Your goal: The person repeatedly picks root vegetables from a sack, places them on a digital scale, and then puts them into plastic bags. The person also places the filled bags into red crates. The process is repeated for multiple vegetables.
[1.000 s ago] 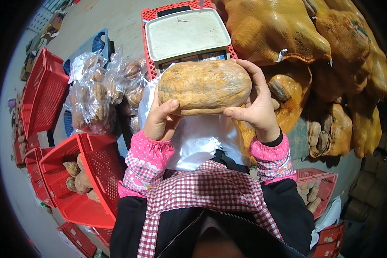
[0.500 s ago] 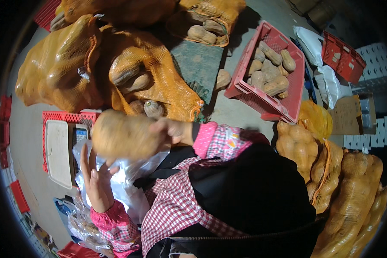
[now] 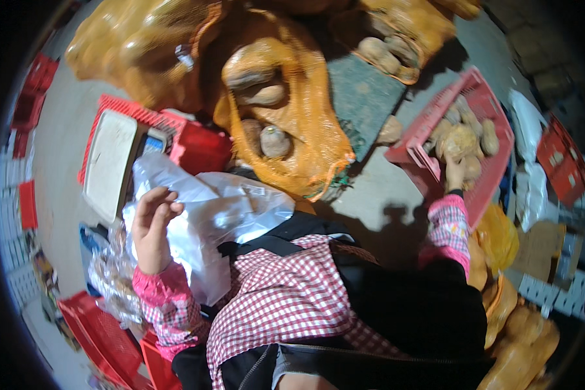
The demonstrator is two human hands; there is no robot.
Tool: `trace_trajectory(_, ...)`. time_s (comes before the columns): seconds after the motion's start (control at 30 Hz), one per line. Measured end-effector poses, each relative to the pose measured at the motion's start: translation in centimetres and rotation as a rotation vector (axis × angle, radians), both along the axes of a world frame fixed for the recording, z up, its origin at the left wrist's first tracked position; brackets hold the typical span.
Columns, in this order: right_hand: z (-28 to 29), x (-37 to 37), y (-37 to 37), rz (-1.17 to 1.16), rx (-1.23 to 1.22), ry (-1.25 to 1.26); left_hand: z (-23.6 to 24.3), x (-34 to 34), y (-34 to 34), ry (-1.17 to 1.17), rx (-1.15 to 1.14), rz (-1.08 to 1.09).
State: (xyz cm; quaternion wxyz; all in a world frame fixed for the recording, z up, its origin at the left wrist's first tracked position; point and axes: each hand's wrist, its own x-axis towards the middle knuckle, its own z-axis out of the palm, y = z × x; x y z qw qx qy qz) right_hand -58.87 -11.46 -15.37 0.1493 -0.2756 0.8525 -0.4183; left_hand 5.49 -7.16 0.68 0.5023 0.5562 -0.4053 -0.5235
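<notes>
A large, oblong, mottled tan squash point(image 3: 460, 142) is held at its near end by the bare right grip point(image 3: 455, 168), whose fingers are laid around that end. The squash is placed within a pinkish-red slatted plastic crate point(image 3: 417, 151), on top of a heap of smaller tan squashes point(image 3: 490, 136); the finer hold of the fingertips is blurred and cannot be told.

The bare left grip point(image 3: 155, 224) is raised, with nothing held and the fingers loosely curled, above crumpled white translucent plastic bags point(image 3: 208, 208). Beyond these bags, a pale rectangular weighing tray point(image 3: 110, 162) is carried by a red perforated plastic crate point(image 3: 120, 104).

Between the two crates, an orange mesh sack point(image 3: 312, 117) is spread open, and several squashes point(image 3: 276, 142) are exposed in its mouth. A flat dark green board point(image 3: 364, 97) is seen beside the sack, with a lone tan squash point(image 3: 390, 130) resting near its corner. Squashes wrapped in clear plastic point(image 3: 114, 273) are gathered at the left. Both forearms are covered by pink checked sleeves point(image 3: 450, 224), and a red-and-white checked apron point(image 3: 286, 292) is worn over black clothing.
</notes>
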Motion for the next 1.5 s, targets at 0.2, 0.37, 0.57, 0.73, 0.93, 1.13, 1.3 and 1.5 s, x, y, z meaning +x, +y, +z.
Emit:
trace_trajectory(0.2,0.8,11.4,-9.8,0.626,-0.291,0.261,-3.3,-0.4,-0.5,-0.044,0.012,0.085)
trace_trajectory(0.37,-7.6,31.1,-13.9,1.220,0.336,-0.482,-6.7,-1.5,-1.1,-0.216,-0.071,0.262)
trace_trajectory(0.57,-17.6,40.6,-12.1,0.702,0.635,-0.240,-6.7,-1.8,-0.9,-0.798,-0.198,0.157)
trace_trajectory(0.73,-14.1,42.1,-16.2,0.827,0.306,0.098,-5.9,-1.8,-1.7,-0.853,-0.241,0.087)
trace_trajectory(0.93,-9.2,38.1,-26.9,0.957,0.024,-0.288,-5.6,-1.7,-2.5,-0.841,-0.268,0.039)
trace_trajectory(1.13,-9.4,36.5,-30.0,0.689,0.039,-1.079,-5.6,-1.7,-2.7,-0.838,-0.290,0.052)
trace_trajectory(1.3,-11.7,36.4,-32.3,0.440,0.043,-1.081,-5.7,-1.8,-2.7,-0.862,-0.309,0.053)
trace_trajectory(1.5,-9.4,36.7,-30.1,0.558,0.103,-1.073,-5.9,-1.6,-2.5,-0.871,-0.312,0.073)
